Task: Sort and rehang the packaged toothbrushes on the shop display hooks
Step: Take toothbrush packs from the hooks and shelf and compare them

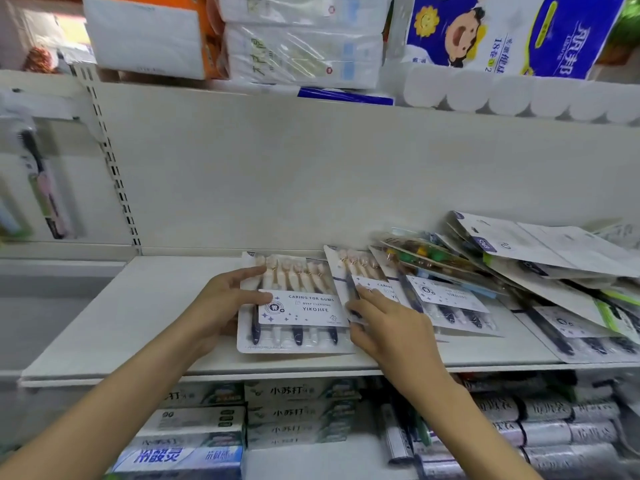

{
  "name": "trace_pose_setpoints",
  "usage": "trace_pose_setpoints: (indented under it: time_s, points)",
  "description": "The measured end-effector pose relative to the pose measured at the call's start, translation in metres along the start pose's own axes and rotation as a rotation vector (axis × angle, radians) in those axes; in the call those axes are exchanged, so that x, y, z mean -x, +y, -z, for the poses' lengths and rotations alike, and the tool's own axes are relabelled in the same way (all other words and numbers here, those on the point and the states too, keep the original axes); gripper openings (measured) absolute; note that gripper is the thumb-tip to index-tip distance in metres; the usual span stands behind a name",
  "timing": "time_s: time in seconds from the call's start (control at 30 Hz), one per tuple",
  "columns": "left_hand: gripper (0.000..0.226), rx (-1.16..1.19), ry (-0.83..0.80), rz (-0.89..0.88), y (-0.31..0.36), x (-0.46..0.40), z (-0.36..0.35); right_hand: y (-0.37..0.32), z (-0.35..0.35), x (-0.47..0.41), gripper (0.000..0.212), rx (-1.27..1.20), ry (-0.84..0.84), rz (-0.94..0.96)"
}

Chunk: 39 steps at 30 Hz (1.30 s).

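Head view: a toothbrush pack (298, 306) labelled YIKOJIFE lies flat on the white shelf (131, 306). The left hand (221, 303) holds its left edge — grip pinching the pack, thumb on the label, fingers along the top. The right hand (384, 323) rests with fingers straight on the next pack (360, 282), just beside. More packs lie in a heap (519, 268) to the right — overlapping
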<state>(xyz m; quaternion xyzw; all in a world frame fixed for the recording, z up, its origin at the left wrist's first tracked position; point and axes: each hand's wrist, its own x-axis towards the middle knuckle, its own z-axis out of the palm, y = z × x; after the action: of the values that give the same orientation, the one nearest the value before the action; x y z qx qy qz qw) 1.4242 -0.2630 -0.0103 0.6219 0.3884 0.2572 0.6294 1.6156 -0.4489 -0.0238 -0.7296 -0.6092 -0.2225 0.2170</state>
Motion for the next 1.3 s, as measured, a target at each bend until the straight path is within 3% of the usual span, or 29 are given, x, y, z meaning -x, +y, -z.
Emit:
trace_pose_setpoints:
  time_s: [0.13,0.33,0.4,0.47,0.53,0.67,0.77,0.93,1.1,1.3]
  points:
    - [0.061,0.037,0.042,-0.025,-0.003,0.01,0.002,-0.021,0.001,0.006,0.019,-0.078,0.116,0.16]
    - [0.08,0.162,0.108,-0.04,-0.014,0.025,0.021,-0.06,-0.01,0.019,0.022,-0.19,0.027,0.373]
    - [0.083,0.162,0.127,-0.041,-0.017,0.032,0.031,-0.064,-0.001,0.016,0.037,-0.258,-0.064,0.409]
    - [0.075,0.172,0.149,-0.059,-0.018,0.04,0.04,-0.063,0.011,0.006,0.055,-0.389,-0.185,0.272]
    - [0.072,0.172,0.163,-0.08,-0.018,0.049,0.046,-0.054,0.014,-0.009,0.06,-0.482,-0.211,0.077]
    - [0.079,0.155,0.193,-0.152,-0.018,0.065,0.051,-0.034,0.007,-0.038,0.078,-0.516,-0.375,-0.312]
    - [0.087,0.143,0.212,-0.216,-0.018,0.076,0.053,-0.033,0.006,-0.044,0.082,-0.692,-0.495,-0.466]
    - [0.1,0.117,0.248,-0.262,-0.021,0.088,0.06,-0.04,0.007,-0.042,0.057,-0.935,-0.343,-0.517]
    - [0.056,0.11,0.267,-0.297,-0.021,0.103,0.075,-0.044,0.014,-0.039,0.06,-1.069,-0.24,-0.544]
    - [0.069,0.159,0.379,-0.334,-0.033,0.14,0.106,-0.072,0.023,-0.033,0.049,-1.283,-0.257,-0.407]
